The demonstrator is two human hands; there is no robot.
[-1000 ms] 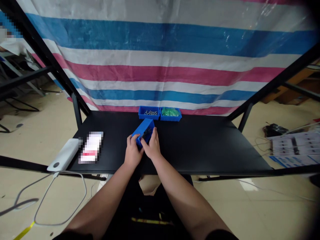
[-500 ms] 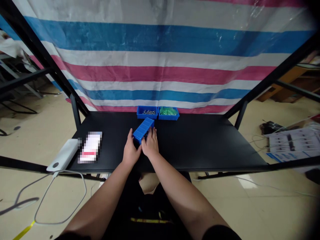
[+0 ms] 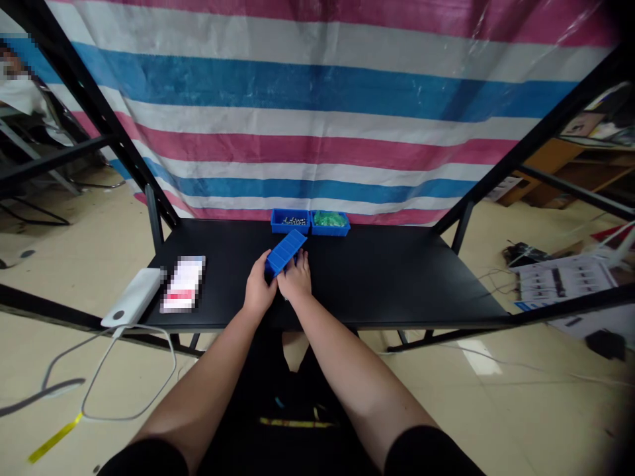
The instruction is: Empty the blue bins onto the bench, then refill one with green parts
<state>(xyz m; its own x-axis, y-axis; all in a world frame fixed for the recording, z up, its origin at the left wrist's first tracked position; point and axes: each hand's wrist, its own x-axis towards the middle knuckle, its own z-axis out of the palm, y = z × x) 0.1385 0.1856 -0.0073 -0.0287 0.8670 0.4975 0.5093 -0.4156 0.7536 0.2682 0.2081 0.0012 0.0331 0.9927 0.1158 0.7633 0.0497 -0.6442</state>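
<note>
Left hand (image 3: 258, 285) and right hand (image 3: 296, 277) are clamping a long, narrow blue plastic compartment tray (image 3: 286, 253) mid-table

I'm seeing the hands pressed together at the tray's lower end, with the tray slanting up and right toward the far edge of the black table (image 3: 377, 277). Its upper end is sitting just short of a small blue bin of metal screws (image 3: 290, 221) and a small blue bin of green pieces (image 3: 330, 221), both lined up side by side at that edge. Out left, a white power bank (image 3: 133, 296) is lying beside a pixelated flat card (image 3: 183, 284), and a striped tarp (image 3: 297, 99) is hanging behind everything.
</note>
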